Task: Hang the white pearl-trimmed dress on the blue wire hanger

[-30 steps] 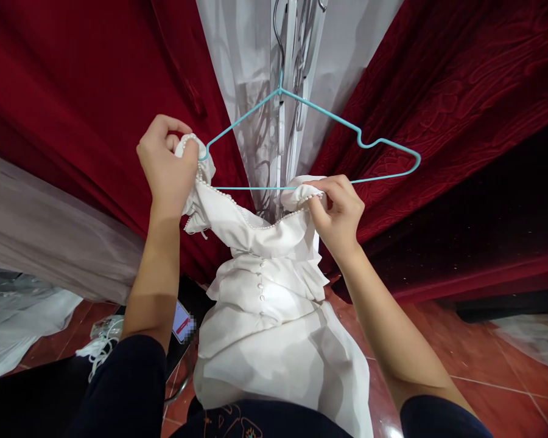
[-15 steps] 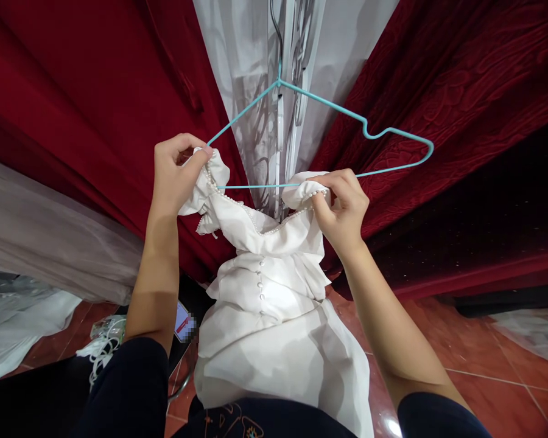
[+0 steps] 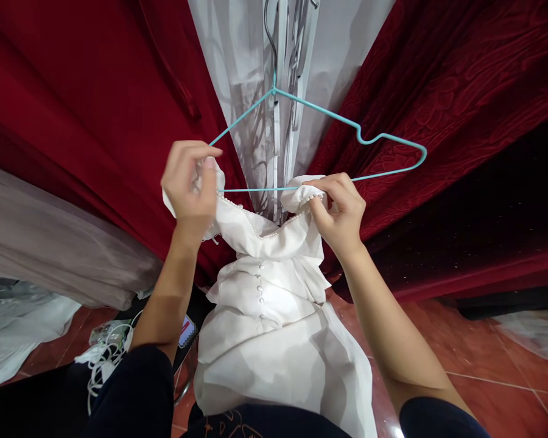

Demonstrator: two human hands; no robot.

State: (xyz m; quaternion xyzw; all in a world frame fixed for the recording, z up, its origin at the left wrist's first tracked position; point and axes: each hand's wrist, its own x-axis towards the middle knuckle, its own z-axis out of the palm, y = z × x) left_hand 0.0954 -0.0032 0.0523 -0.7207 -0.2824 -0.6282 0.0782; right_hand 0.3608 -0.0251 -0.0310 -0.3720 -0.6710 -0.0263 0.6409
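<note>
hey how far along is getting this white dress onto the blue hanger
Roughly halfway. Done: the left hand holds one shoulder of the white dress bunched at the hanger's left end, though the hand hides whether it is fully seated. In hand: the right hand pinches the other pearl-trimmed shoulder at the bottom bar of the blue hanger. Left: the hanger's right arm is bare, so that shoulder still needs slipping over it.

One teal wire hanger (image 3: 322,131), one white pearl-trimmed dress (image 3: 274,304), two bare hands: left hand (image 3: 189,188) and right hand (image 3: 342,210). Two dark red velvet curtains (image 3: 73,103) flanking one white sheer panel (image 3: 237,61). Also one tangle of white cables (image 3: 103,353) down on the floor.
</note>
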